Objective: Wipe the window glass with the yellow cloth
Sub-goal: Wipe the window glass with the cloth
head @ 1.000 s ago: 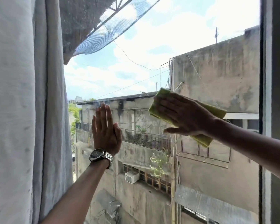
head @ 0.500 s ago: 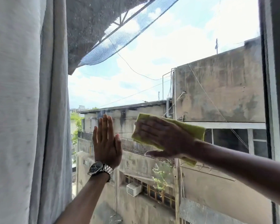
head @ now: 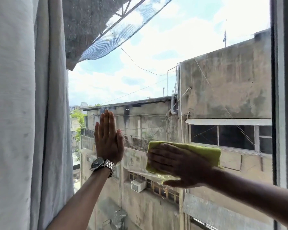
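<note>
— Weathered concrete buildings and a cloudy sky fill the view through the window glass (head: pixel 165 72), with a pale curtain (head: pixel 23 113) drawn to the left and the frame (head: pixel 279 97) at the right.

— And the hands?

— Left hand (head: pixel 109 143) is flat on the pane, fingers together and upright, holding nothing, a wristwatch (head: pixel 102 164) below it. Right hand (head: pixel 178 165) is spread flat, pressing the yellow cloth (head: pixel 204 151) against the lower middle of the glass.

— How far along?

— Mid-wipe, I'd judge. Specks show on the upper left of the pane, so that part likely needs doing. Whether the rest is clean, I cannot tell.
</note>
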`<state>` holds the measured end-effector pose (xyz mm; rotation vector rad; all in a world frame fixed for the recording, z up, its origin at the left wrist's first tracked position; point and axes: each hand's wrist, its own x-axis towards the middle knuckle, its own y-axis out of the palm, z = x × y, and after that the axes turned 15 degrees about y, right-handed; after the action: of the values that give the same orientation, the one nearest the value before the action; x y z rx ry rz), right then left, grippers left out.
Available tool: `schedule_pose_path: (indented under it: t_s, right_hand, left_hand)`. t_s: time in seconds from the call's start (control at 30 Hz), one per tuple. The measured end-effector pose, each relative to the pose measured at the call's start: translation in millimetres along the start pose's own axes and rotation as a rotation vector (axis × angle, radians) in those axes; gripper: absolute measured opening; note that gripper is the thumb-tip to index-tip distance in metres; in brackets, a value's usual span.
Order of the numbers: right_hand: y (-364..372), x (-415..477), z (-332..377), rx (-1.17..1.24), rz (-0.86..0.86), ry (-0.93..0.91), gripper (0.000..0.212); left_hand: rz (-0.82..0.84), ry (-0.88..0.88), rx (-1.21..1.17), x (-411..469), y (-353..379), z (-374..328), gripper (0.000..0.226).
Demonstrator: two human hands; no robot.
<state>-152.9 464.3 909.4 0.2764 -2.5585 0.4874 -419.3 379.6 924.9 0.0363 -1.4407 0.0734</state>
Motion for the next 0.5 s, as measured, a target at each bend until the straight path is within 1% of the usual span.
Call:
schedule_pose_path:
  t_s: [0.03, 0.07, 0.1, 0.17, 0.23, 0.27, 0.3, 0.37, 0.4, 0.43, 0.47, 0.5]
  right_hand:
    - [-1, -3, -13, -0.034, -0.01, -0.023, 0.072]
    - [-6, 0, -31, -0.063, -0.036, 0.019, 0.072]
    - [-11, 8, -55, -0.086, -0.084, 0.124, 0.071]
    - [-24, 29, -126, -0.072, -0.176, 0.466, 0.075]
    - [-47, 48, -192, 0.034, -0.196, 0.83, 0.082]
    - [-53, 50, -215, 0.113, -0.234, 0.951, 0.082]
    - [-54, 52, -228, 0.151, -0.297, 1.011, 0.082]
    - [-51, 63, -221, 0.162, -0.393, 1.111, 0.079]
    - [-52, 72, -201, 0.178, -0.41, 1.181, 0.077]
    - [-48, 82, -174, 0.185, -0.428, 1.188, 0.076]
    - [-43, 85, -140, 0.177, -0.41, 1.083, 0.074]
    - [-36, 80, -104, 0.173, -0.342, 0.868, 0.072]
  left_hand:
    - [-0.002, 0.004, 0.005, -1, 1, 1, 0.063]
    - [0.001, 0.005, -0.002, -2, 2, 3, 0.063]
    - [0.0, 0.014, 0.002, -3, 4, 6, 0.063]
    - [0.009, 0.011, -0.001, -3, 7, 11, 0.063]
    - [-0.004, 0.005, 0.0, -2, 9, 10, 0.063]
    - [0.02, -0.001, -0.007, -2, 6, 9, 0.063]
    - [0.003, 0.006, 0.005, -3, 7, 8, 0.063]
    - [0.006, 0.009, 0.014, -1, 9, 10, 0.064]
    - [0.026, -0.002, -0.004, 1, 7, 11, 0.064]
    - [0.014, 0.011, 0.004, -1, 7, 11, 0.064]
    - [0.015, 0.01, 0.007, -2, 5, 9, 0.065]
    - [0.011, 0.012, 0.011, -3, 7, 10, 0.065]
